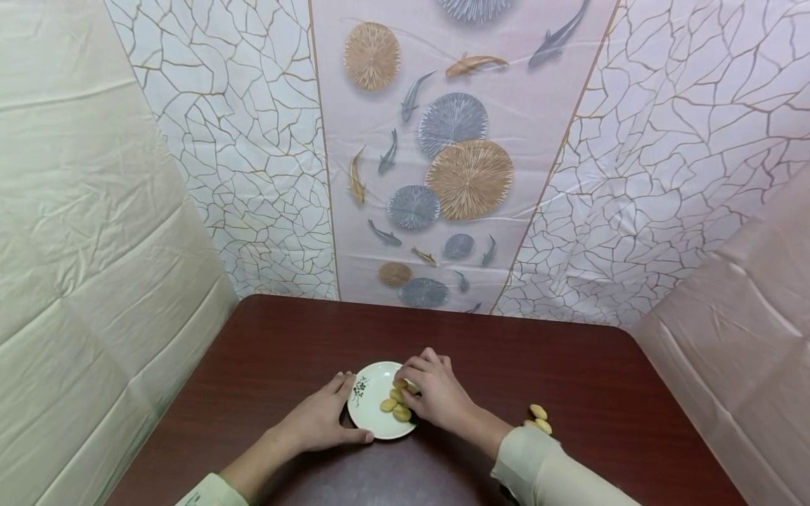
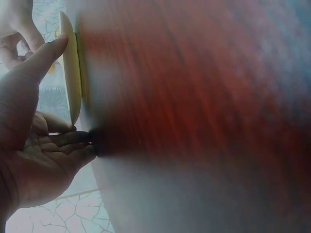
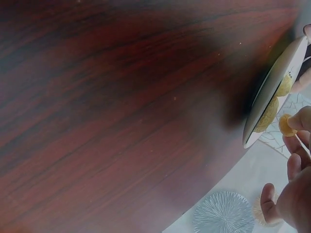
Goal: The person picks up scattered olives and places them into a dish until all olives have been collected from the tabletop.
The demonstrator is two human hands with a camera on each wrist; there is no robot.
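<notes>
A white plate [image 1: 373,423] with a dark floral print sits on the table. My left hand [image 1: 316,420] holds its left rim, thumb at the near side and fingers at the far side; the left wrist view shows the thumb [image 2: 59,42] against the rim. Several small yellow oval pieces [image 1: 401,414] lie together on the plate's right half. Over them, my right hand [image 1: 439,395] pinches one yellow oval piece [image 3: 286,125] between thumb and finger, just above the plate in the right wrist view.
More yellow oval pieces [image 1: 538,412] lie on the dark red-brown wooden table [image 1: 285,337], right of the plate and beside my right sleeve [image 1: 525,460]. A patterned cloth [image 1: 418,239] hangs behind the table, and beige cloth walls [image 1: 95,281] stand at both sides.
</notes>
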